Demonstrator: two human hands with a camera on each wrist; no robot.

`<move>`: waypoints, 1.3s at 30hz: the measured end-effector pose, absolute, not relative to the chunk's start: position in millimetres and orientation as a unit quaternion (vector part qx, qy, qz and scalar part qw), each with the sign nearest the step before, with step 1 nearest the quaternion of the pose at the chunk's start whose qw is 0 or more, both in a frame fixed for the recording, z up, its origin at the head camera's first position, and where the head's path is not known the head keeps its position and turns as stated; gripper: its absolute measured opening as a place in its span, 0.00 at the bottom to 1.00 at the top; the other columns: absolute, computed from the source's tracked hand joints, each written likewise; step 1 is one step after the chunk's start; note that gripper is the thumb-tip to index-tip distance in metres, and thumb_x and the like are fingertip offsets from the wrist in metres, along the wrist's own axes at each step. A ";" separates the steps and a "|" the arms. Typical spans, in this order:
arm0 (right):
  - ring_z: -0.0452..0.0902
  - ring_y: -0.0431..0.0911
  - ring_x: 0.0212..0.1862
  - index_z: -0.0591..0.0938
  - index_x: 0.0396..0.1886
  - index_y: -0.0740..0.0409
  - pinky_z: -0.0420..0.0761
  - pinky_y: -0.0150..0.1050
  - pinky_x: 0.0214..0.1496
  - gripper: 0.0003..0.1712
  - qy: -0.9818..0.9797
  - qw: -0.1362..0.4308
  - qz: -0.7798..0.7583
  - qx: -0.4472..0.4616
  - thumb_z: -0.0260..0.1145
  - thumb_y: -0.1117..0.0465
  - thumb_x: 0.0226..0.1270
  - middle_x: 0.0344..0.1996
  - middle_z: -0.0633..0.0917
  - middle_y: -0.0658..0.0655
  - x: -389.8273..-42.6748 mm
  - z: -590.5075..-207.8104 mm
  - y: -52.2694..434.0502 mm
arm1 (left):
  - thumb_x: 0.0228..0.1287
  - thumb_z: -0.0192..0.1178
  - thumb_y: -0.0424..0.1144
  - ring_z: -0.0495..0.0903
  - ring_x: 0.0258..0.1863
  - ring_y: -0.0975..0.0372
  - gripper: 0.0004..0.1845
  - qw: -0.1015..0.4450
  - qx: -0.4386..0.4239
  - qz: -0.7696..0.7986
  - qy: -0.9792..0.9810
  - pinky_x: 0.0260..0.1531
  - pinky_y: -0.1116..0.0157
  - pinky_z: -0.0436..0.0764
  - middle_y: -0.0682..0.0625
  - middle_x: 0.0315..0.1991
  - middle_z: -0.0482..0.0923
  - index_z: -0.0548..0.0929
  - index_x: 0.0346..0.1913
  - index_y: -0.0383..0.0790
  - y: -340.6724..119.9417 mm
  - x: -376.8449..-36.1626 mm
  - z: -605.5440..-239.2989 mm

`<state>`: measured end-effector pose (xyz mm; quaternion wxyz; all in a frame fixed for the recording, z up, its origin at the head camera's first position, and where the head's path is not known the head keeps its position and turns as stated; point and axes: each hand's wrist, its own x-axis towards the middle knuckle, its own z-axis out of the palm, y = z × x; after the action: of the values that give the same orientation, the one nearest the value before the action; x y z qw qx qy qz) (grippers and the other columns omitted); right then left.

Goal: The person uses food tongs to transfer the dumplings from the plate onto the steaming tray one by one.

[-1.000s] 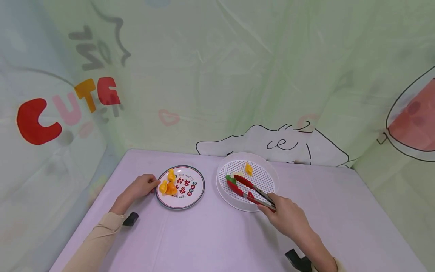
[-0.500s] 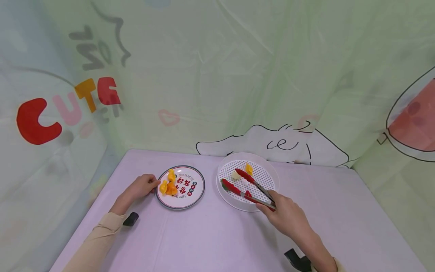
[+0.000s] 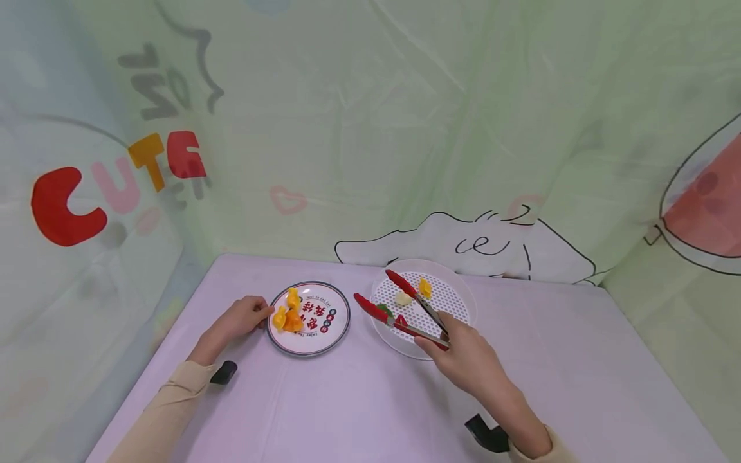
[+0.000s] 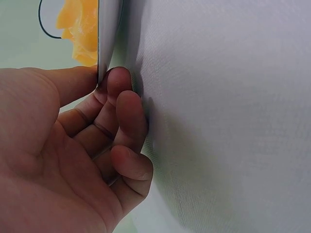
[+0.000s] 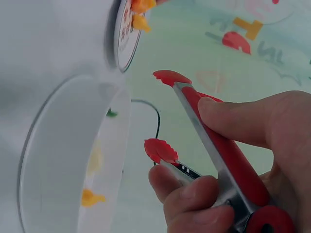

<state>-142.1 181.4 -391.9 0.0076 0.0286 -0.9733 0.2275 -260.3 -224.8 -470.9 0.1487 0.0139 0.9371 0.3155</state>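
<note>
My left hand (image 3: 247,315) pinches the left rim of a round printed plate (image 3: 318,344); in the left wrist view the thumb lies over the rim and a finger beneath it. Several yellow and orange pieces (image 3: 293,320) lie on the plate's left half. My right hand (image 3: 471,360) grips red-tipped metal tongs (image 3: 425,307). Their jaws stand apart with nothing between the tips, over the left side of a white round basket (image 3: 467,308) with a perforated bottom. The basket holds a green piece (image 3: 384,310), a pale piece (image 3: 403,298), a yellow piece (image 3: 425,287) and a red piece partly behind the tongs.
The plate and basket stand side by side on a table with a pale lilac cloth (image 3: 324,411). A printed curtain (image 3: 347,128) rises behind the table's back edge and along its sides.
My right hand has moved the tongs up and to the left, from inside the basket to over its left rim. The green piece shows again in the basket. My left hand stays at the plate.
</note>
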 end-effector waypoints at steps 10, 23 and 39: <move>0.70 0.42 0.30 0.77 0.56 0.61 0.69 0.33 0.26 0.34 -0.953 -0.034 0.286 0.100 0.74 0.42 0.59 0.29 0.78 0.52 -142.7 -423.2 119.8 | 0.76 0.56 0.42 0.72 0.29 0.59 0.12 0.151 0.007 0.316 0.937 0.31 0.68 0.72 0.47 0.28 0.76 0.78 0.38 0.36 -223.4 -259.3 -468.2; 0.71 0.40 0.32 0.80 0.59 0.59 0.70 0.31 0.30 0.32 -0.952 -0.010 0.261 0.159 0.72 0.44 0.63 0.39 0.83 0.53 -155.1 -450.1 86.4 | 0.75 0.56 0.43 0.72 0.27 0.59 0.12 0.151 0.006 0.315 0.937 0.30 0.68 0.73 0.46 0.28 0.77 0.79 0.38 0.37 -224.4 -261.0 -468.8; 0.70 0.39 0.31 0.83 0.55 0.57 0.68 0.31 0.30 0.25 -0.947 0.018 0.268 0.178 0.72 0.49 0.64 0.36 0.85 0.50 -157.9 -456.4 86.8 | 0.75 0.57 0.44 0.72 0.28 0.59 0.12 0.154 -0.003 0.308 0.939 0.30 0.68 0.73 0.47 0.28 0.77 0.79 0.37 0.38 -224.9 -266.1 -476.2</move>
<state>-157.9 86.8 -456.4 0.0178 0.1780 -0.9466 0.2683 -266.1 -224.9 -476.2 0.1540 -0.0034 0.9388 0.3081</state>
